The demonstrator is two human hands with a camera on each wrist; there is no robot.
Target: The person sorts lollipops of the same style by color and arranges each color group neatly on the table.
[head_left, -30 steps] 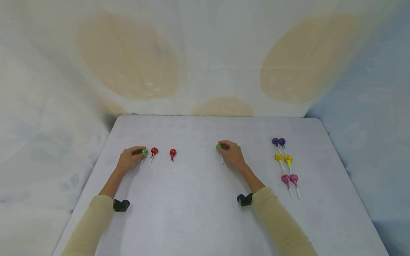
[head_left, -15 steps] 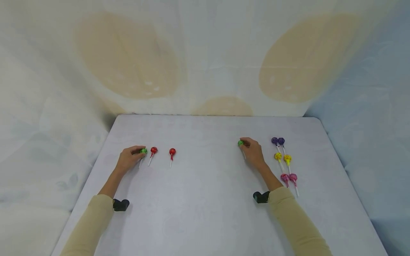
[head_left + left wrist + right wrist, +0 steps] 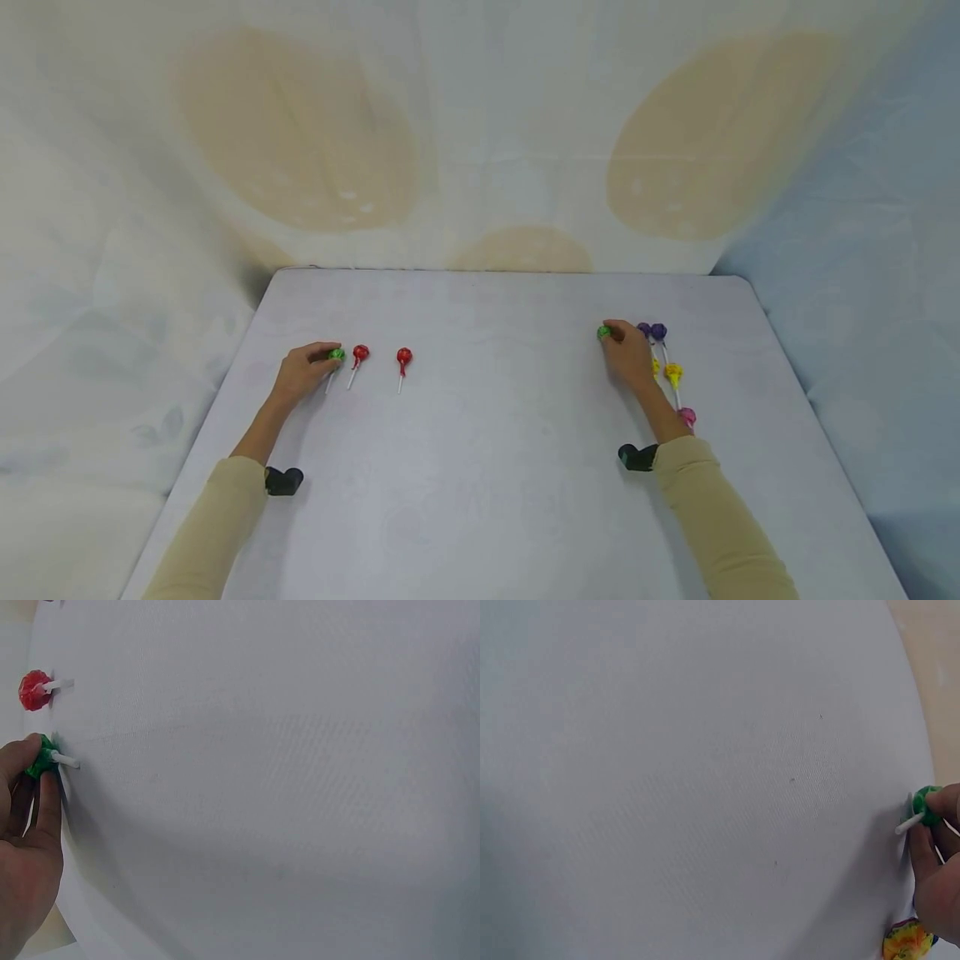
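Right hand (image 3: 628,357) pinches green lollipop (image 3: 603,332).

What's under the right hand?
The right hand holds a green lollipop. One yellow lollipop peeks out beneath it; its stick and the nearest pink one are covered.

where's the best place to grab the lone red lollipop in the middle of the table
Probably the white stick of the red lollipop, taken from the near side: it lies flat with its head pointing away and the stick trailing toward the person, clear of the second red lollipop.
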